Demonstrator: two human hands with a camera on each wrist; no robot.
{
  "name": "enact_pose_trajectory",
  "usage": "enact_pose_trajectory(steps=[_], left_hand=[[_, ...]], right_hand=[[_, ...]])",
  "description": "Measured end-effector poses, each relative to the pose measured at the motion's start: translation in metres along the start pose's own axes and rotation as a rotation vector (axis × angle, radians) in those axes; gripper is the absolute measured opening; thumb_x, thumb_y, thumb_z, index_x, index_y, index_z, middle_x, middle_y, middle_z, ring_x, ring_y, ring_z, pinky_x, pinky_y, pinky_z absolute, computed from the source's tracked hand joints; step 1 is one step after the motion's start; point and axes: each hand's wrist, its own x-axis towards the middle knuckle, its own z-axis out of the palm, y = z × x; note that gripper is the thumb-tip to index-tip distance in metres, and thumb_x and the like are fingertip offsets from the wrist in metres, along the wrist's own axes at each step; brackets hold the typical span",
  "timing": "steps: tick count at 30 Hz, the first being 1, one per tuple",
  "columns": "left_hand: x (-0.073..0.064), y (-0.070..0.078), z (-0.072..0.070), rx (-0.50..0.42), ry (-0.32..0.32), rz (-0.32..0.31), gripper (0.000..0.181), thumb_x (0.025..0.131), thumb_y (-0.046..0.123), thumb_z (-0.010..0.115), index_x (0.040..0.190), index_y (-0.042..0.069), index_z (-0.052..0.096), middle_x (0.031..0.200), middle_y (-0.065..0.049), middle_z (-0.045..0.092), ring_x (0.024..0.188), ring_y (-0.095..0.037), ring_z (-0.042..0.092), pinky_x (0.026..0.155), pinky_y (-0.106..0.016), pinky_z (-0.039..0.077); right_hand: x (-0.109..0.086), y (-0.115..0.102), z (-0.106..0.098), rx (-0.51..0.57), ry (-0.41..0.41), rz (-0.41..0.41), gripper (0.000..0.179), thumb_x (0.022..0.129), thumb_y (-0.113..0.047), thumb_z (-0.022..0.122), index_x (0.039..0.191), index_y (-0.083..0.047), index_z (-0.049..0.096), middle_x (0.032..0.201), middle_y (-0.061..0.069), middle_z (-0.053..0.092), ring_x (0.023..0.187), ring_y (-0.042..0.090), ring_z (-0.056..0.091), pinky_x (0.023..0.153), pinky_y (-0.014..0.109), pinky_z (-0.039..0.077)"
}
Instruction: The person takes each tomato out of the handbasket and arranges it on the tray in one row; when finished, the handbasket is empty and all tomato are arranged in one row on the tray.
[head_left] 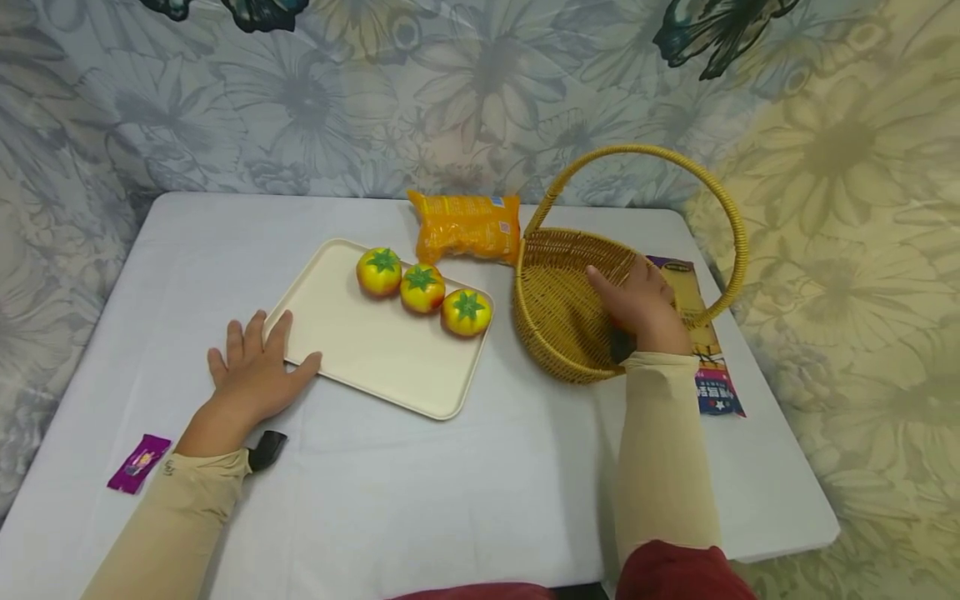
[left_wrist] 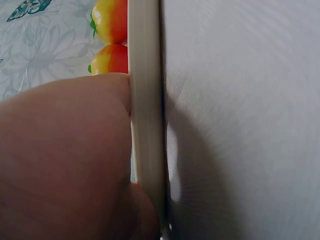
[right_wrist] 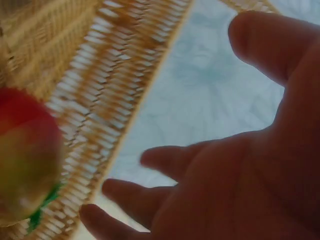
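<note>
My left hand (head_left: 255,379) lies with fingers spread at the left corner of a cream tray (head_left: 375,367), its thumb at the near rim. In the left wrist view the hand is right against the tray's edge (left_wrist: 146,100). Three yellow-red toy fruits with green leafy tops, one a middle fruit (head_left: 422,288), stand in a row along the tray's far side. My right hand (head_left: 645,308) is over the right side of a wicker basket (head_left: 555,292), fingers apart. Inside the basket, the right wrist view shows another such fruit (right_wrist: 27,155), separate from the fingers.
An orange snack bag (head_left: 468,227) lies behind the tray, beside the basket. Partly under the basket's right side is a colourful flat packet (head_left: 720,387). A small purple packet (head_left: 139,463) lies by the left forearm. The basket's tall handle (head_left: 645,150) arches upward.
</note>
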Motion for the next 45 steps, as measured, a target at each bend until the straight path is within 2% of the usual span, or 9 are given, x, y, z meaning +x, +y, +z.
enact_pose_trajectory(steps=[6,10,15,19,22,30,36,39,45], left_hand=[[-0.002,0.003,-0.005,0.006,-0.02,-0.003,0.098,0.105,0.065,0.045,0.169,0.004,0.003,0.17,-0.034,-0.012,0.152,-0.057,-0.024,0.11,-0.08,-0.017],[-0.003,0.004,-0.005,0.005,-0.022,-0.005,0.098,0.104,0.064,0.046,0.17,0.004,0.004,0.17,-0.033,-0.012,0.152,-0.057,-0.024,0.11,-0.08,-0.017],[-0.004,0.004,-0.005,0.005,-0.022,-0.004,0.098,0.105,0.063,0.045,0.17,0.004,0.002,0.17,-0.034,-0.012,0.152,-0.057,-0.024,0.11,-0.08,-0.017],[-0.003,0.004,-0.005,0.005,-0.019,-0.001,0.097,0.106,0.062,0.046,0.169,0.004,0.002,0.17,-0.034,-0.013,0.151,-0.057,-0.025,0.11,-0.08,-0.018],[-0.002,0.004,-0.004,0.004,-0.015,-0.001,0.097,0.106,0.061,0.046,0.169,0.004,0.002,0.17,-0.034,-0.013,0.151,-0.057,-0.025,0.11,-0.08,-0.018],[-0.004,0.004,-0.005,-0.002,-0.01,-0.002,0.097,0.105,0.062,0.046,0.169,0.003,0.004,0.17,-0.034,-0.012,0.152,-0.057,-0.024,0.11,-0.08,-0.017],[-0.004,0.005,-0.005,-0.006,-0.017,-0.009,0.096,0.105,0.06,0.048,0.169,0.003,0.004,0.17,-0.033,-0.011,0.152,-0.057,-0.023,0.111,-0.079,-0.017],[-0.003,0.005,-0.005,-0.003,-0.019,-0.007,0.096,0.105,0.06,0.047,0.169,0.003,0.004,0.17,-0.034,-0.012,0.152,-0.057,-0.024,0.11,-0.08,-0.017],[-0.002,0.002,-0.004,0.0,-0.018,-0.011,0.097,0.105,0.061,0.046,0.169,0.004,0.002,0.17,-0.033,-0.013,0.152,-0.057,-0.025,0.11,-0.079,-0.018]], right_hand=[[0.005,0.003,0.009,-0.107,-0.059,0.092,0.107,0.107,-0.066,0.034,0.159,0.018,-0.007,0.163,0.048,-0.003,0.148,0.068,-0.001,0.118,0.077,0.013],[0.009,0.004,0.009,-0.156,-0.082,0.071,0.087,0.111,-0.048,0.032,0.158,0.021,0.006,0.161,0.049,0.007,0.147,0.07,0.005,0.119,0.074,0.015],[0.012,0.009,0.011,-0.149,-0.039,0.013,0.072,0.108,-0.026,0.038,0.158,0.021,0.017,0.16,0.047,0.017,0.147,0.066,0.016,0.12,0.07,0.018],[0.012,0.012,0.015,-0.092,0.033,-0.014,0.071,0.106,-0.032,0.055,0.15,0.02,0.035,0.139,0.041,0.044,0.124,0.054,0.047,0.108,0.062,0.041],[0.011,0.01,0.016,-0.027,0.043,-0.026,0.071,0.102,-0.039,0.067,0.143,0.014,0.043,0.124,0.031,0.051,0.106,0.042,0.05,0.094,0.057,0.046],[0.011,0.005,0.016,0.04,-0.071,-0.107,0.092,0.098,-0.044,0.074,0.166,-0.001,0.029,0.158,0.031,0.038,0.132,0.045,0.042,0.113,0.064,0.036],[0.01,0.001,0.016,0.056,-0.043,-0.097,0.095,0.097,-0.053,0.074,0.167,-0.006,0.029,0.162,0.028,0.035,0.134,0.044,0.041,0.113,0.065,0.036],[0.007,-0.001,0.015,0.062,-0.03,-0.104,0.094,0.097,-0.055,0.073,0.166,-0.006,0.031,0.161,0.028,0.038,0.133,0.044,0.043,0.111,0.064,0.039],[-0.001,-0.012,0.007,0.076,0.008,-0.173,0.089,0.097,-0.057,0.07,0.161,-0.005,0.037,0.142,0.024,0.051,0.113,0.039,0.052,0.09,0.052,0.049]])
